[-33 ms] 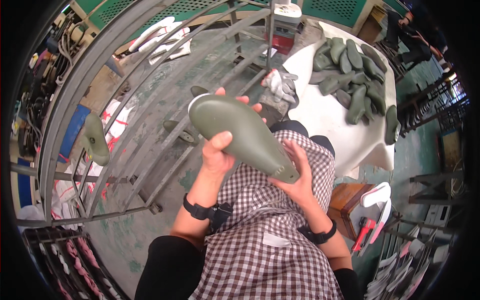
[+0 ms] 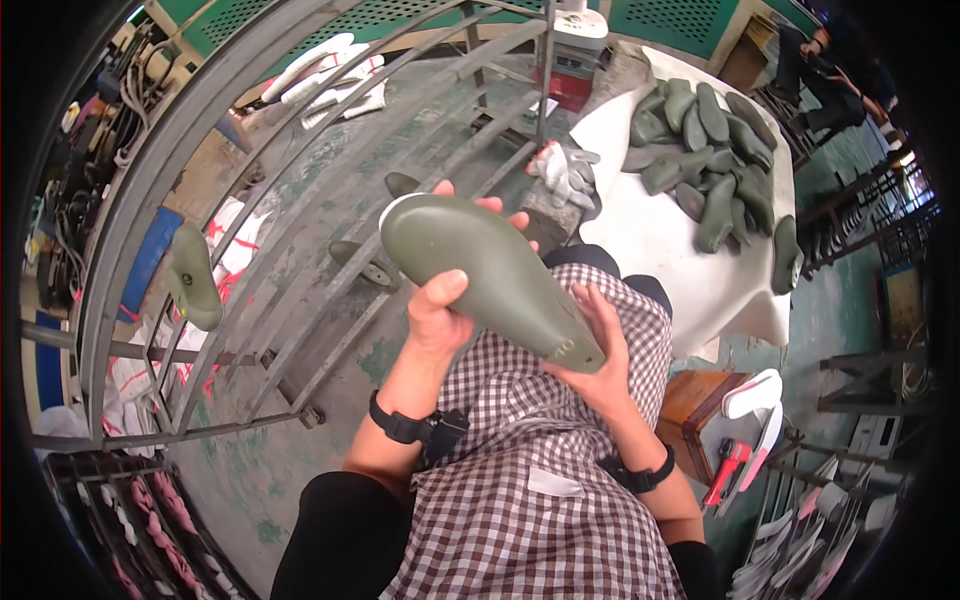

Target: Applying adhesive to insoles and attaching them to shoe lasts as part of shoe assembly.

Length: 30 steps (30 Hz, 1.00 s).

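I hold an olive-green shoe last (image 2: 480, 262) in front of me with both hands, its rounded toe pointing up and to the left. My left hand (image 2: 438, 305) wraps around its middle, thumb on top. My right hand (image 2: 597, 350) cups the heel end from below. Both wrists wear black bands. A checked apron (image 2: 520, 480) covers my lap beneath the last.
A white table (image 2: 660, 250) to the right carries a pile of green lasts (image 2: 700, 150). Grey gloves (image 2: 560, 170) lie at its near corner. A metal bar rack (image 2: 250, 260) at left holds another last (image 2: 193, 280). A wooden box (image 2: 700, 400) stands at lower right.
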Tool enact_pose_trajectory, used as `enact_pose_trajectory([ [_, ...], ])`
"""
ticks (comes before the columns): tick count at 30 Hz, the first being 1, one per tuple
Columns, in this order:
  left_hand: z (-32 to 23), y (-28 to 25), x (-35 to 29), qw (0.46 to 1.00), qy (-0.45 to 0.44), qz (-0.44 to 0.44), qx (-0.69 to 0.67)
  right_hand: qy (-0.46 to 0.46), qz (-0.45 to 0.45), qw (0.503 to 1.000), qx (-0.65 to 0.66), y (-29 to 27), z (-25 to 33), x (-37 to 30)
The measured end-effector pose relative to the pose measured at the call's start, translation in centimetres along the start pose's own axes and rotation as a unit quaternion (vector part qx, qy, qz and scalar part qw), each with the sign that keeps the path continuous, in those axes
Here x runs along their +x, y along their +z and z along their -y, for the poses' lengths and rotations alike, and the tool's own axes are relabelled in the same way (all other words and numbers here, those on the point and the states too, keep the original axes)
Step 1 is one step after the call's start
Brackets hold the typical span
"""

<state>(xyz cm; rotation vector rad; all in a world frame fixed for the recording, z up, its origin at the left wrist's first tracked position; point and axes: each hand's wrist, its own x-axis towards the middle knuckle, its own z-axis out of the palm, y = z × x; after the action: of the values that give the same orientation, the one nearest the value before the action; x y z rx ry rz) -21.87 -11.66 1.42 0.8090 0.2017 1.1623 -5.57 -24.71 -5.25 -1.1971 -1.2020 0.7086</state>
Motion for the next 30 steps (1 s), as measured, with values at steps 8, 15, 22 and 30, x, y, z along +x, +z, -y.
enact_pose_trajectory([
  [8,-2.2,0.8,0.4,0.999,0.042,0.008,0.021,-0.112,0.000,0.985,-0.133,-0.8,0.1,-0.4],
  [15,-1.6,-0.5,0.8,0.992,0.037,-0.013,0.116,-0.116,0.007,0.982,-0.146,-0.6,-0.8,-1.9],
  [22,0.2,-3.9,2.5,0.970,-0.061,-0.196,-0.132,-0.118,-0.020,0.986,-0.120,-0.6,3.0,-1.3],
  [30,4.3,-6.2,1.3,0.947,-0.159,-0.185,-0.209,-0.168,-0.089,0.978,-0.085,0.1,4.6,-0.2],
])
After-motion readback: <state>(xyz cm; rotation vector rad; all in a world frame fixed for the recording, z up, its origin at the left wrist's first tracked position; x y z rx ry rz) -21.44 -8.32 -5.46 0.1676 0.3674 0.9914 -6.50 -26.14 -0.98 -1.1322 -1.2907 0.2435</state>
